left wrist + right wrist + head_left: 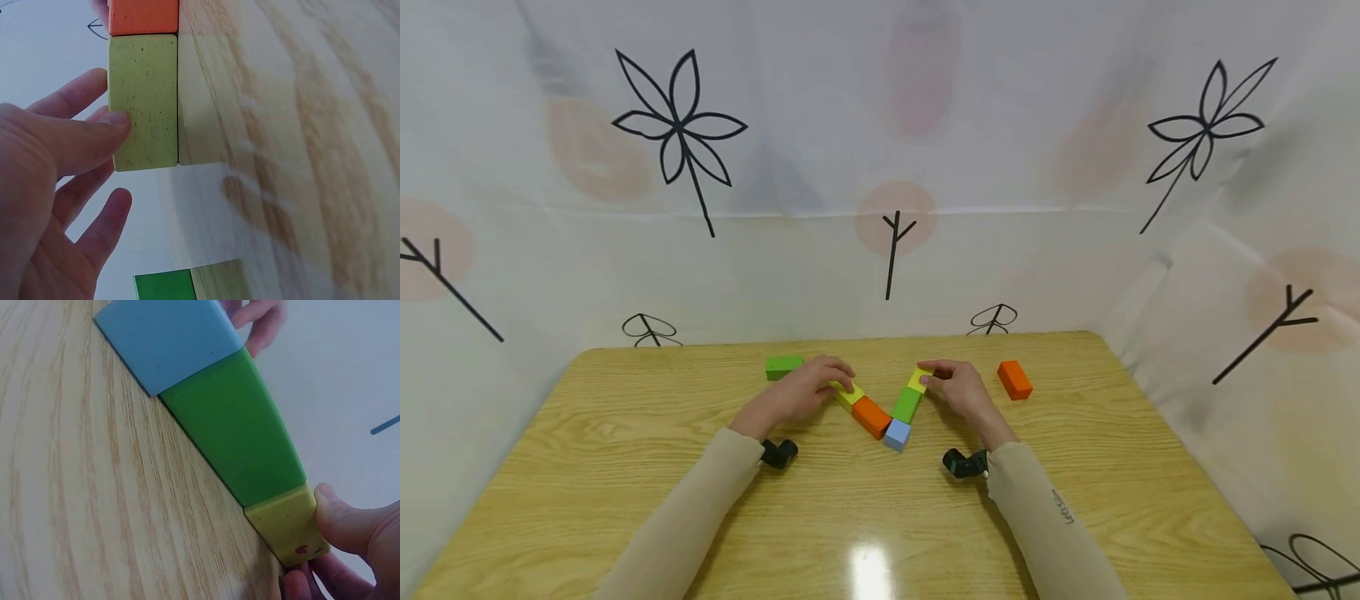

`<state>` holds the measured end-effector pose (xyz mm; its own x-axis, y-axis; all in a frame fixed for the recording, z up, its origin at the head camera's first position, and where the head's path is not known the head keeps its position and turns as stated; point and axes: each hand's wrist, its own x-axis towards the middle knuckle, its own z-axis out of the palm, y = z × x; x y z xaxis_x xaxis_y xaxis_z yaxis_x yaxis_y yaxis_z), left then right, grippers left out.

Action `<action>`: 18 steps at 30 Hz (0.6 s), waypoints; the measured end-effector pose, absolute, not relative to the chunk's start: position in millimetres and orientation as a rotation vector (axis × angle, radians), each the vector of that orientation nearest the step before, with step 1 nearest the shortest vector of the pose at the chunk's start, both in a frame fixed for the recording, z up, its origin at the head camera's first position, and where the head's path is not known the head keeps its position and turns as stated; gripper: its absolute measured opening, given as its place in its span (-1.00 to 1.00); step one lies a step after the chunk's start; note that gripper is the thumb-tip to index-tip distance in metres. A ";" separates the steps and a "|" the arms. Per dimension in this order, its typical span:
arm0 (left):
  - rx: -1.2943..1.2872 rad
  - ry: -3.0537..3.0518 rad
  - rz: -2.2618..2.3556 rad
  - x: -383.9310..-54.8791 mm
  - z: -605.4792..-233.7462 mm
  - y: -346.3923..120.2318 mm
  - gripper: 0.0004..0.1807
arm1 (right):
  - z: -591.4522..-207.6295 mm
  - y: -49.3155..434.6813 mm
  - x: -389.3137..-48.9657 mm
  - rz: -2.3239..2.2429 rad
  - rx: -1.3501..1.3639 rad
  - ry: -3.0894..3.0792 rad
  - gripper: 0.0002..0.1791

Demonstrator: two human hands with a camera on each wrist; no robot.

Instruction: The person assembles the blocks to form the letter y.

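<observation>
Several wooden blocks lie end to end in a V on the table. My left hand point(805, 390) holds the yellow block point(144, 75) at the V's left end, thumb on its near side and fingers behind. That block meets an orange block point(871, 417), which runs down to a light blue block point(897, 436) at the point of the V. From there a green block point(234, 428) leads up the right arm to a smaller yellow block point(281, 528) with a red mark. My right hand point(961, 390) pinches this small block between thumb and fingers.
Another green block point(784, 367) lies beyond my left hand, near the back edge. A separate orange block point(1015, 380) is to the right of my right hand. A patterned white curtain point(820, 275) hangs behind the wooden table point(820, 533).
</observation>
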<state>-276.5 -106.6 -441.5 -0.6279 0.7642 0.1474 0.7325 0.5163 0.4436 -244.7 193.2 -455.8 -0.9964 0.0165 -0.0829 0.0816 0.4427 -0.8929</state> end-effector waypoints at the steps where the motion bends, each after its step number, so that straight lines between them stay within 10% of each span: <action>1: 1.329 2.683 0.734 -275.9 -441.0 -106.8 -0.75 | -455.6 193.2 -244.6 -1.623 0.085 2.615 -0.64; 18: 1.225 2.745 0.737 -276.3 -442.1 -103.4 -0.74 | -455.8 197.7 -244.6 -1.672 0.070 2.603 -0.60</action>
<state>-276.3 -103.4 -442.1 -0.6860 0.7126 0.1471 0.6904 0.5736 0.4408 -244.6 197.7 -455.8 -0.9979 0.0129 -0.0634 0.0631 0.4154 -0.9075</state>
